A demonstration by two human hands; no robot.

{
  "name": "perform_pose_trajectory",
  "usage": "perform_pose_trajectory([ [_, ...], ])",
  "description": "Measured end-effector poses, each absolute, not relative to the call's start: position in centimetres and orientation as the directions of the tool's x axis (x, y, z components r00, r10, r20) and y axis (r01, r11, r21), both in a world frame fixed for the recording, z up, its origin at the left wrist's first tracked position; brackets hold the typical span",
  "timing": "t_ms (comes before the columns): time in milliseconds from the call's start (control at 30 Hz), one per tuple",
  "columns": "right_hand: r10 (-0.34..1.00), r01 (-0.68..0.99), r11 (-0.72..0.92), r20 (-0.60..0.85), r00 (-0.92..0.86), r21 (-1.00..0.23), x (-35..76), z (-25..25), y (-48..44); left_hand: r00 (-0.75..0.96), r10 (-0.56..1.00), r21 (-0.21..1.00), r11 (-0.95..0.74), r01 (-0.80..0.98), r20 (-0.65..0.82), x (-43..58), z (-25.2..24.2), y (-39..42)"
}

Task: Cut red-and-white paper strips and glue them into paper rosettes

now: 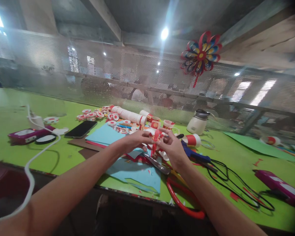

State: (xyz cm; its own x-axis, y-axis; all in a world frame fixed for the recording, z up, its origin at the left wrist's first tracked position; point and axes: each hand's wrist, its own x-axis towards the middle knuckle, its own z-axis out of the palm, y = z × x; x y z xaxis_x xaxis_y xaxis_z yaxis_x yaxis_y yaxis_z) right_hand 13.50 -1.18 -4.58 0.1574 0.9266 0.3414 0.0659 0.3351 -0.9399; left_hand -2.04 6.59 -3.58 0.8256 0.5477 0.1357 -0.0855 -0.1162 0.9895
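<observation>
My left hand (135, 141) and my right hand (173, 147) meet over the green table (9, 114), both pinching a small red and white paper strip piece (156, 137) between them. Under the hands lie blue paper sheets (137, 172) and red paper scraps. Red-handled scissors (179, 193) lie just below my right wrist. A blue glue gun (195, 155) with a black cord (236, 186) rests right of my right hand.
A black phone (80, 129) and a purple device (27, 135) with white cable (29, 164) lie left. Round red-white paper discs (90, 115), stacked paper cups (127, 114), a white jar (198, 124), another purple device (280, 186). A paper pinwheel (201, 55) hangs on the mesh fence.
</observation>
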Motion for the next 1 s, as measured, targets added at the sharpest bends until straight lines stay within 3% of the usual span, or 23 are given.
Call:
perform_pose_trajectory([
  [467,0.931,0.104,0.334,0.345,0.118,-0.937,13.2,-4.7,-1.5,0.764,0.632,0.991,-0.083,-0.104,0.133,-1.7,-3.8,6.7],
  [867,0.809,0.275,0.427,0.500,0.311,-0.861,14.7,-5.0,-0.4,0.695,0.702,0.977,-0.009,-0.214,0.159,-2.7,-3.8,8.7],
  [1000,0.792,0.204,0.428,0.475,0.384,-0.880,15.1,-4.3,0.1,0.550,0.820,0.949,0.029,-0.315,0.157,-4.3,-3.1,10.5],
])
